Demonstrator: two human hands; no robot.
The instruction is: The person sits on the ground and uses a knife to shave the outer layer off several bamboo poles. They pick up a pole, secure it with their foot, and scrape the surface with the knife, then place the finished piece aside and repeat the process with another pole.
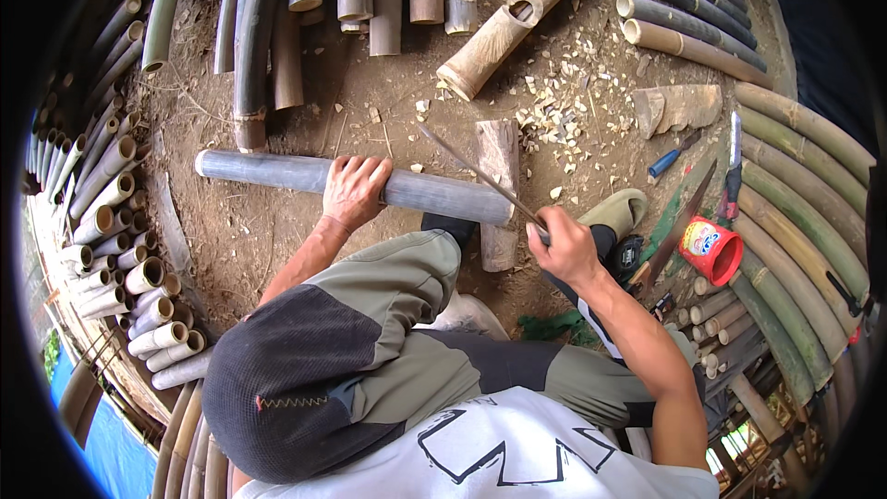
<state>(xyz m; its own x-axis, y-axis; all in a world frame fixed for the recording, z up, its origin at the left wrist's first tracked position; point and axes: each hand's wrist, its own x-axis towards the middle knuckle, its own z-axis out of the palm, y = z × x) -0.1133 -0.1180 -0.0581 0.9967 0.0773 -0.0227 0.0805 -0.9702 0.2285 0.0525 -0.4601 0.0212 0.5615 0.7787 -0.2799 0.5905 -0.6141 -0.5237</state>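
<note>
Below you is a brown dirt floor (pixel 231 259). A wood block (pixel 499 157) lies on it in front of you. To your right are scattered pale chips (pixel 564 97), a wood slab (pixel 679 109) and a blue-handled tool (pixel 665 164); farther ahead lies a holed bamboo tube (pixel 494 42).

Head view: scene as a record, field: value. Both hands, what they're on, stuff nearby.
left_hand: left hand curled over the middle of a long grey bamboo pole
right_hand: right hand gripping a long, narrow, dark-bladed tool
blade: crosses the view of the pole's right end; contact unclear
under_right_end: rough brown wooden block
beyond: small pale wood chips on brown dirt ground
right_side: red plastic tub, tipped over; slim blue-handled tool
</note>
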